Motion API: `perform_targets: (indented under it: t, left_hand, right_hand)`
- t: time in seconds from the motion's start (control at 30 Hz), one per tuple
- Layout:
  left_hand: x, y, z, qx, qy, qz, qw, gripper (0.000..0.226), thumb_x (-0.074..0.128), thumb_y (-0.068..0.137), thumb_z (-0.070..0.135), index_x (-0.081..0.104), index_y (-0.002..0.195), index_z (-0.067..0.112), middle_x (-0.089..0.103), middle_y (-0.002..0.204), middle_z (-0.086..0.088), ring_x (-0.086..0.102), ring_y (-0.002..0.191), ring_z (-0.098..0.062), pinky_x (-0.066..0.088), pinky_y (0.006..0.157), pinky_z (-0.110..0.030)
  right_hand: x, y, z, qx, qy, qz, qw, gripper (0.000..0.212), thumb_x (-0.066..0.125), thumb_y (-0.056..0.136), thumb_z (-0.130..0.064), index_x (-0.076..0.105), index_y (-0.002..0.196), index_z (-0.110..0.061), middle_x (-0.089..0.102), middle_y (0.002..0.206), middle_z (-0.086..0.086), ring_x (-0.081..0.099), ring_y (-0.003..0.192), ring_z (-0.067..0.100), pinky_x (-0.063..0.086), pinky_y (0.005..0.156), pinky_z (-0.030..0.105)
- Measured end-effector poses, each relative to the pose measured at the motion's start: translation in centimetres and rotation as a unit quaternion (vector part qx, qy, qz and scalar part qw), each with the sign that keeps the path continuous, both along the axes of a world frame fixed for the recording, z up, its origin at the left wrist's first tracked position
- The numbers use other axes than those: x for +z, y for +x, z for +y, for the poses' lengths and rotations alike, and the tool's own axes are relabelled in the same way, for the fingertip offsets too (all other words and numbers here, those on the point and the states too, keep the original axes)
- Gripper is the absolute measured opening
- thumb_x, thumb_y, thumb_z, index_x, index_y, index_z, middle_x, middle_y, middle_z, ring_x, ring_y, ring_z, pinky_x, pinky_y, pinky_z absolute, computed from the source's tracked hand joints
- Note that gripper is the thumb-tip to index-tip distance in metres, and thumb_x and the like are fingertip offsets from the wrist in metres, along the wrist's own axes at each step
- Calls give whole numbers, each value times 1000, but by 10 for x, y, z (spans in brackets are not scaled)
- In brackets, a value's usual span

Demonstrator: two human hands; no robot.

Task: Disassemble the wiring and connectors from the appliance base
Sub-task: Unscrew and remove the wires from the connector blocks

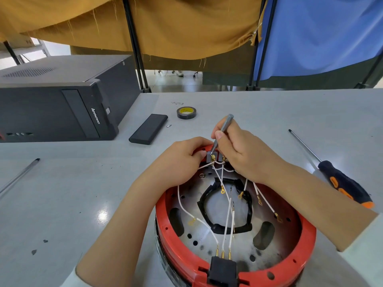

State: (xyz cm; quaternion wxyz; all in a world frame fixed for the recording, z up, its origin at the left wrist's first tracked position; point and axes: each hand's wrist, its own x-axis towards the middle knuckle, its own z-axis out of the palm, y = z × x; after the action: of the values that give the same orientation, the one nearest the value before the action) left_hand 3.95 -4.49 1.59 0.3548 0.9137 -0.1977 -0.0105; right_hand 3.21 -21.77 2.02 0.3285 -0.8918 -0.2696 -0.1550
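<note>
Round red-rimmed appliance base (306,245), metal-floored, white wires (228,216) loose inside, at table's (83,183) 6 o'clock; left hand (182,160) pinches grey connector block (209,157) at rim's 12 o'clock; right hand (242,152) grips slim grey tool (222,129).

Left grip (184,156) pinching, right grip (238,150) curled, forearms converging

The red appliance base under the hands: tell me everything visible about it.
The appliance base is a round red plastic ring around a silvery metal plate with holes and slots. A black, partly broken ring sits at the plate's centre. White wires with gold terminals cross it, three running into a black connector block at the near rim. It lies flat on the grey table. At its far rim the left hand holds a small grey switch while the right hand works a grey tool on it.
</note>
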Motion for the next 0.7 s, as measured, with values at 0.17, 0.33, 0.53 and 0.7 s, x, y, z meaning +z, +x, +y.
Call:
perform_targets:
  t: [0.17, 0.33, 0.53, 0.7]
  left_hand:
    - [0, 0, 1, 0, -5, 2, 1000, 32, 45, 96, 16, 58, 120, 33, 63, 114, 9, 55, 106, -9, 41, 92, -26]
    - [1, -2, 0, -2, -2, -1, 1000, 31, 44, 96, 17, 58, 118, 33, 64, 113, 10, 55, 104, -9, 41, 88, -24]
    - [1, -1, 0, 1, 4, 4, 1000, 30, 44, 96, 18, 57, 117, 35, 64, 113, 10, 55, 104, -10, 43, 90, -27]
    - [0, 0, 1, 1, 3, 3, 1000, 29, 44, 96, 19, 57, 117, 35, 63, 114, 11, 55, 106, -10, 43, 93, -29]
  right_hand:
    - [0, 1, 0, -2, -3, -7, 1000, 10, 31, 100, -30, 41, 98, -27, 46, 60, -12, 49, 57, -1, 29, 54, 22]
    - [2, 7, 5, -18, 37, 46, 998, 13, 30, 100, -33, 41, 94, -28, 46, 56, -8, 43, 48, 6, 39, 54, 31]
    - [9, 22, 11, -55, 51, 125, 989, 18, 30, 99, -33, 44, 95, -20, 53, 58, -4, 46, 47, 6, 45, 60, 37]
    - [0, 13, 4, -6, 119, 80, 990, 16, 32, 99, -29, 42, 86, -32, 53, 53, -7, 44, 45, 3, 41, 51, 26]
